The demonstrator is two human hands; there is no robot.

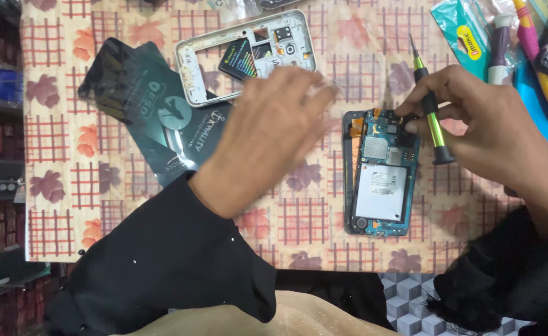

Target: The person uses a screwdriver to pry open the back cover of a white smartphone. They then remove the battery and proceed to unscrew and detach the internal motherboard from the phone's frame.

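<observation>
Blurred left hand hides part of the white phone frame.

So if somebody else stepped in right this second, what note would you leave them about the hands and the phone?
Left hand: blurred, above the table, holding nothing visible.
Right hand: grips a green-and-black screwdriver, fingers touching the top edge of the opened phone with exposed blue circuit board.
The white plastic phone frame lies apart, further up the leaf-patterned tablecloth.
Done: frame off.
Left: board is in place in its body.
</observation>
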